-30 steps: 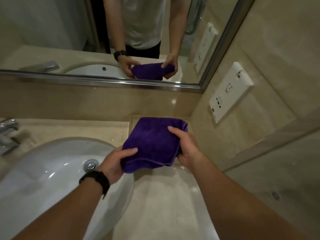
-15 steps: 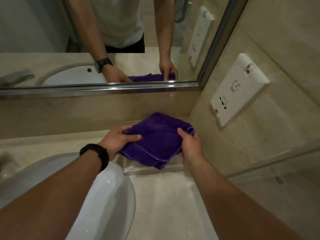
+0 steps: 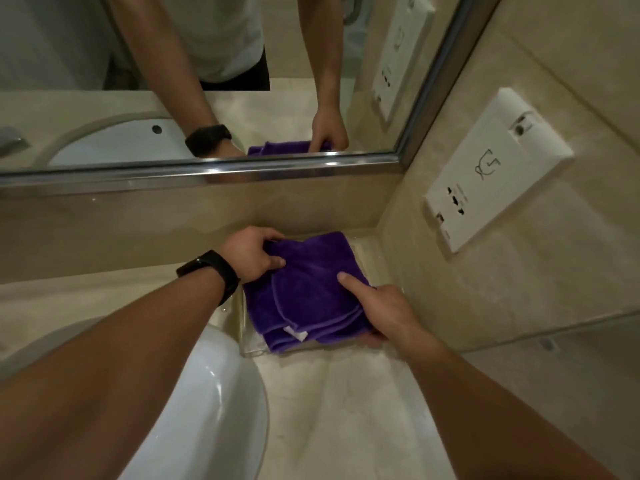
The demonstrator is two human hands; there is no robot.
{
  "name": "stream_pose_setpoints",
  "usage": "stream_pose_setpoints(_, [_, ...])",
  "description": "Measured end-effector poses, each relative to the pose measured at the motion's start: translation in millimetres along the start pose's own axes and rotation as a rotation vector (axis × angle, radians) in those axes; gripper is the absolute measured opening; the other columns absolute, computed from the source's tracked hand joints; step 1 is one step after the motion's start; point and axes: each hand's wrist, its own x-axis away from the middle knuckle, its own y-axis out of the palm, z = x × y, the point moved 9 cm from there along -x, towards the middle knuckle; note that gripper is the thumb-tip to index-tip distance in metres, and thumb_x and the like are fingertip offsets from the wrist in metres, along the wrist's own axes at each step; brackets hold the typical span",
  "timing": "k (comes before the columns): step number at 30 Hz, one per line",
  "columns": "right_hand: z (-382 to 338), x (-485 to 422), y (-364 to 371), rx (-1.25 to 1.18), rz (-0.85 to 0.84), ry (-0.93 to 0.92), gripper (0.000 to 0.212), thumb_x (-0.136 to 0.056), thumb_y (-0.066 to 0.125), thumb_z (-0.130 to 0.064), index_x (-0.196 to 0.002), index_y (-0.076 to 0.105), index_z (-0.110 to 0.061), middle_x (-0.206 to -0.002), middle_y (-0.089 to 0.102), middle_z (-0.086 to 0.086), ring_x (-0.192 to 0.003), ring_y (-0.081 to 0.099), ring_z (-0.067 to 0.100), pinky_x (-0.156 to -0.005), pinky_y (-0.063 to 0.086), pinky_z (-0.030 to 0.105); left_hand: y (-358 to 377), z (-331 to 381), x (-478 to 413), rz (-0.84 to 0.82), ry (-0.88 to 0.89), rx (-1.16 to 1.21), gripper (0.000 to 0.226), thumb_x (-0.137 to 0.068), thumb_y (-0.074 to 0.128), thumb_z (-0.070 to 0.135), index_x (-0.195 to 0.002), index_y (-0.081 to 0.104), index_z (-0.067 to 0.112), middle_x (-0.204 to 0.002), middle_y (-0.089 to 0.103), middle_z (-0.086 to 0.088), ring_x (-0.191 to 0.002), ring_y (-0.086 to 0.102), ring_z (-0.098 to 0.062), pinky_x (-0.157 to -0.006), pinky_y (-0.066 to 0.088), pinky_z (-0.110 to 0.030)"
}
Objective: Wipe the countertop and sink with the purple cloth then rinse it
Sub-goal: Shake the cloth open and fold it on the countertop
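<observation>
1. The purple cloth [image 3: 311, 289] is lying folded in several layers on a clear tray [image 3: 251, 344]. The tray is sitting in the far right corner of the beige stone countertop [image 3: 346, 410], close to where the back wall and the side wall are meeting.
2. The left hand [image 3: 249, 254] is gripping the far left edge of the cloth. Its fingers are curling over the fold and its thumb is pressing on top of the fabric.
3. The right hand [image 3: 384, 313] is holding the near right corner of the cloth. Its thumb is lying straight across the top layer, and its fingers are tucking under the near edge, so the fabric is being pinched between them.
4. A small white tag [image 3: 299, 336] is poking out from the near edge of the folded layers.
5. A black wristband [image 3: 211, 271] is sitting on the left wrist.
6. The white sink [image 3: 214, 393] is showing at the lower left, just beside the tray, with the left forearm passing over its rim.
7. The mirror [image 3: 69, 46], edged with a metal frame, is running along the back wall and is reflecting both forearms, the cloth and part of the basin.
8. A white socket panel [image 3: 491, 174] is sitting on the right-hand wall, above and to the right of the cloth.
</observation>
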Motion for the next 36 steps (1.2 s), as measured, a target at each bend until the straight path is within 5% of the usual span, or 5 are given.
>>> stream_pose_setpoints(5, [-55.4,9.5,-27.2,0.324,0.511,-0.264,0.054,-0.084,0.057,-0.062,-0.122,0.06,-0.023,-0.12,0.06,0.003,-0.108,0.061,0.028,-0.083,0.046,0.035,-12.3,-19.1,9.5,0.222,-0.128,-0.029,0.055,-0.073,0.083,0.043,-0.118,0.063,0.017,-0.106,0.067,-0.002,-0.09,0.06,-0.02,-0.079,0.047,-0.028])
stream_pose_setpoints(9, [-81.9,-14.3,7.6,0.426,0.322,-0.356,0.055,-0.091,0.059,-0.045,-0.135,0.051,-0.013,-0.133,0.054,0.009,-0.117,0.056,0.029,-0.086,0.045,0.035,-16.3,-47.9,43.0,0.361,-0.301,0.202,0.056,-0.069,0.082,0.054,-0.106,0.063,0.016,-0.102,0.07,-0.005,-0.096,0.066,-0.028,-0.087,0.054,-0.04])
stream_pose_setpoints(12, [-85.5,-27.5,17.0,0.554,0.211,-0.288,0.042,-0.091,0.062,-0.04,-0.123,0.058,-0.012,-0.12,0.064,0.008,-0.093,0.058,0.025,-0.073,0.044,0.029,-3.3,-57.2,60.0,0.347,-0.34,0.259,0.033,-0.07,0.083,0.046,-0.08,0.059,0.026,-0.094,0.071,-0.002,-0.09,0.067,-0.025,-0.084,0.056,-0.04])
stream_pose_setpoints(19, [-68.4,-19.7,-26.5,0.482,0.398,-0.295,0.048,-0.093,0.062,-0.03,-0.134,0.047,-0.01,-0.129,0.061,0.013,-0.116,0.059,0.033,-0.09,0.047,0.036,-8.7,-10.6,35.7,0.374,-0.128,0.037,0.025,-0.087,0.07,0.031,-0.109,0.064,0.022,-0.094,0.067,0.001,-0.093,0.065,-0.026,-0.081,0.052,-0.036])
stream_pose_setpoints(36, [-81.2,-10.4,-18.2,0.541,0.413,-0.467,0.051,-0.087,0.072,-0.033,-0.127,0.047,-0.016,-0.126,0.056,0.009,-0.116,0.053,0.029,-0.097,0.046,0.04,-8.9,-34.2,39.9,0.344,-0.203,0.064,0.01,-0.088,0.07,0.031,-0.088,0.064,0.024,-0.077,0.061,0.006,-0.081,0.061,-0.02,-0.072,0.045,-0.028])
